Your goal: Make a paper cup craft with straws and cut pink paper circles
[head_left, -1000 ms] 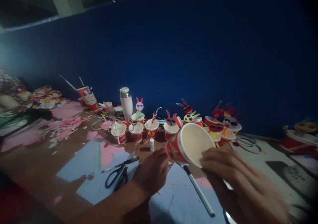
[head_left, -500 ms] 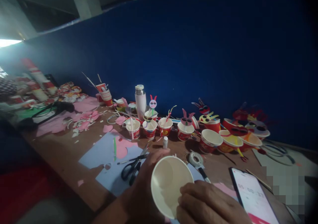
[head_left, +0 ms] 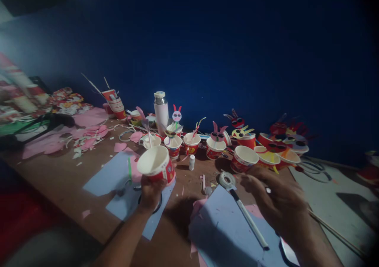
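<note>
- change: the red-and-white paper cup (head_left: 155, 165) has gone from two hands to one; the left hand (head_left: 150, 194) alone has it now, and the right hand (head_left: 276, 196) has come off it
- left hand: clenched round the lower cup wall, mouth up and tilted, over the pale blue card (head_left: 118, 176)
- right hand: off the cup, fingers part curled, motion-blurred, over the bench (head_left: 183, 223); cannot tell if it grips anything small
- nearest the right hand: roll of tape (head_left: 226, 180), just beside the fingers; white marker pen (head_left: 248, 219) lying on a second blue card sheet (head_left: 220, 231)
- under the left hand: black-handled scissors (head_left: 156, 208), mostly hidden
- held cup: pale interior, nothing visible inside
- cup row along the wall: several carry paper rabbit ears and sunglasses (head_left: 217, 134); the open cup (head_left: 242, 158) shows nothing inside, the cup at the left of the row (head_left: 152, 141) has a stick standing in it
- back left: stacked cups (head_left: 117, 106) with long sticks poking out, white thermos flask (head_left: 161, 113) behind the row
- also on the bench: small white glue bottle (head_left: 192, 162), pink paper offcuts (head_left: 89, 140)
</note>
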The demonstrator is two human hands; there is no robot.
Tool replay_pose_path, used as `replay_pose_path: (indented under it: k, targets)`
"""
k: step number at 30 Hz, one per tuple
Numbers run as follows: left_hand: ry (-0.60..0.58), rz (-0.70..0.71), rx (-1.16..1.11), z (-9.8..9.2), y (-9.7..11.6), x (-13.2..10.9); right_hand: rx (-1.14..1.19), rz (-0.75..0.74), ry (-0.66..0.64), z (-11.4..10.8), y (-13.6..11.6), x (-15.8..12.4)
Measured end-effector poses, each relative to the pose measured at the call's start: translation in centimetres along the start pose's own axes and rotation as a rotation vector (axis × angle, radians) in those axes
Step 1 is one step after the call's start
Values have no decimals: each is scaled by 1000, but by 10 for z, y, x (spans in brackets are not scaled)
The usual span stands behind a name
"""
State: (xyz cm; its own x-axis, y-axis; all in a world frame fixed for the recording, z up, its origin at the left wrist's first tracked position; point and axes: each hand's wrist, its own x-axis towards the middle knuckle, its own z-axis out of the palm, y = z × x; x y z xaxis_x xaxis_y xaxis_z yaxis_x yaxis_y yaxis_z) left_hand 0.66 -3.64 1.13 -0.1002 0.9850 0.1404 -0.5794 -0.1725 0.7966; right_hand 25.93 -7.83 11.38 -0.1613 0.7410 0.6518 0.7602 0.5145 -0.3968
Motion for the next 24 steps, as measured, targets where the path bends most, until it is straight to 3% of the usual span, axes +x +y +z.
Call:
replay_pose_path:
  k: [4, 9, 11, 13, 16, 24]
  targets:
    - [64, 145, -26, 7, 0, 6, 36, 137, -88, 9, 7, 3]
    - [6, 56, -91, 19, 11, 3, -180, 295, -170, 12, 23, 9]
    - [14, 53, -101, 20, 16, 4, -378, 311, -302, 14, 27, 10]
    - [12, 48, -97, 18, 19, 6, -549, 275, -517, 16, 30, 11]
    - [-6, 10, -106, 16, 21, 10, -632, 213, -743, 16, 31, 11]
    - [-72, -159, -246, 12, 23, 11, -623, 182, -807, 14, 35, 13]
